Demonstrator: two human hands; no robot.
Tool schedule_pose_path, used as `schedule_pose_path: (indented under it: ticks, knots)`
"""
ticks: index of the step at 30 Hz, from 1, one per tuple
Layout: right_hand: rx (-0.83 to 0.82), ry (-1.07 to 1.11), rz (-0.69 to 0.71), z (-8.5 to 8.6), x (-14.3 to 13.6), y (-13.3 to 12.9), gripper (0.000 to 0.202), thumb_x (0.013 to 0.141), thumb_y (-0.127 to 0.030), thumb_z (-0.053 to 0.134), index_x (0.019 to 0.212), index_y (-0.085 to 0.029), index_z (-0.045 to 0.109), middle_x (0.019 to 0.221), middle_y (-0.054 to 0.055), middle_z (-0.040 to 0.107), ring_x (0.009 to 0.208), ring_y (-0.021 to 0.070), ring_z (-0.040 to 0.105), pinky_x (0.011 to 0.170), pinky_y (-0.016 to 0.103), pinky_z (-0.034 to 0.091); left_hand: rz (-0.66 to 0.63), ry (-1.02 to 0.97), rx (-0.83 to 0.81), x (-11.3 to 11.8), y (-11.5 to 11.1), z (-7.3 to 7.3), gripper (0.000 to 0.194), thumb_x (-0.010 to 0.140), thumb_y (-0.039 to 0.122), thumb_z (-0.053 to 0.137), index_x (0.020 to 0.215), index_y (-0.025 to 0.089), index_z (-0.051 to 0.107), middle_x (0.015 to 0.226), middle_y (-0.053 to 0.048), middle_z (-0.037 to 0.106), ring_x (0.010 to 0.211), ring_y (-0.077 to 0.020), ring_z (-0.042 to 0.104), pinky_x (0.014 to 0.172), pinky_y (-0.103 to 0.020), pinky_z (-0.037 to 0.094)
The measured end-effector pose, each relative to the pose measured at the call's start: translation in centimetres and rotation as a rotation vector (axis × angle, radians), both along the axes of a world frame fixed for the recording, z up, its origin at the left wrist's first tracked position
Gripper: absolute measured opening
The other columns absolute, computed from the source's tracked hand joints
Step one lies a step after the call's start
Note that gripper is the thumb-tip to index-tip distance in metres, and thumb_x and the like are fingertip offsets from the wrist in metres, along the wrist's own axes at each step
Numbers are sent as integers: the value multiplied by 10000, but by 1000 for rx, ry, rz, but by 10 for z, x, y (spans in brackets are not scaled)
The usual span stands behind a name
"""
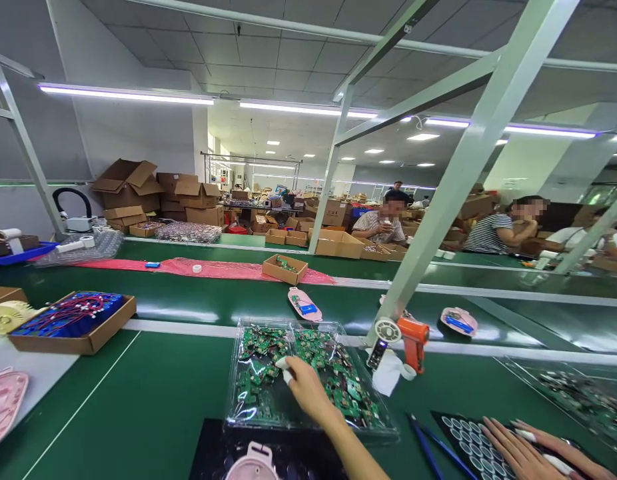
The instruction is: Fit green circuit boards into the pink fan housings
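Head view: a green workbench [153, 400] in a factory hall with stacked cardboard boxes [158, 193] behind. The left hand [306, 390] reaches into a clear tray [238, 407] of green circuit boards [338, 380] at the bench's near edge, fingers pinching loosely. The right hand [523, 453] lies flat, fingers spread, on a dotted sheet [463, 437] at the near right corner.

Bare forearms, white-taped fingertips [282, 364], sleeveless hands [308, 393]

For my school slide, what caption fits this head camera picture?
Left hand reaching into a clear tray of green circuit boards, right hand flat on the table.
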State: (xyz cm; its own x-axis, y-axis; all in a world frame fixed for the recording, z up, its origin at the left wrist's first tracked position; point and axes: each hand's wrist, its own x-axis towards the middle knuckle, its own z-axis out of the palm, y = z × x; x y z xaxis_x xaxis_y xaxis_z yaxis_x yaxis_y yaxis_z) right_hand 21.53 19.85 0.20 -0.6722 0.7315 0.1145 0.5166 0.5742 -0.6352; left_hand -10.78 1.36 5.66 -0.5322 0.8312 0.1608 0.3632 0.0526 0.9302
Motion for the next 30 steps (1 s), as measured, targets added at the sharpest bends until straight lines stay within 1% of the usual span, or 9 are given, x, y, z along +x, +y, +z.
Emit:
schedule_pose_path:
  ticks: [3,6,8,11,16,20,24,26,30]
  knots:
    - [130,-146,16,-2,-5,11,516,696,67,424,1121,-129,641,1145,133,606,1117,285,521,966,418,398,1,127,31,-55,-18,30,268,820,481,655,1021,304,656,988,-54,730,958,-230,675,680,-375,590]
    - [209,-237,41,-3,-20,10,416,748,36,496,1087,-148,652,1155,103,611,1159,290,502,995,467,377,45,262,92,-120,-23,56,257,811,370,666,639,180,651,636,10,708,675,-121,691,668,-316,570]
    - [230,-248,26,-2,-28,8,287,805,-3,499,1005,-134,659,1111,89,625,1149,268,513,1008,481,364,83,360,107,-155,-12,61,420,815,256,562,398,203,571,380,87,558,445,-67,629,668,-309,561]
    - [208,-176,0,4,-31,12,252,830,-24,462,935,-140,660,1055,84,634,1105,250,535,991,460,365,99,456,78,-182,19,52,454,729,26,408,367,214,609,366,125,565,441,-75,669,815,-415,531]
    - [-38,99,40,14,-16,27,165,792,-161,516,859,-177,666,904,50,657,847,183,603,794,308,450,90,482,123,-185,56,27,517,709,-51,273,587,186,716,625,114,727,940,-154,702,968,-405,415]
    - [-281,273,79,17,-4,22,180,773,-280,517,864,-164,620,774,33,650,729,179,632,684,300,496,5,434,240,-180,55,20,414,664,-26,372,710,161,739,730,58,781,843,-179,684,666,-199,493]
    - [-359,370,170,26,12,-11,159,760,-309,591,856,-190,633,789,20,630,722,165,643,670,292,518,-128,359,292,-165,54,24,533,654,128,154,569,-3,664,711,-19,749,658,-133,620,447,-109,172]
    - [-218,364,267,32,23,-29,81,753,-243,634,813,-206,675,847,34,625,775,153,636,704,268,511,-132,310,306,-153,58,33,481,690,119,198,492,-6,618,621,-29,733,626,-127,645,443,-106,172]
    - [431,207,482,39,43,-55,151,849,-188,585,929,-205,711,862,98,679,723,157,655,618,233,522,-26,189,335,-125,57,60,347,742,30,450,433,94,597,472,68,694,909,-106,709,540,-64,401]
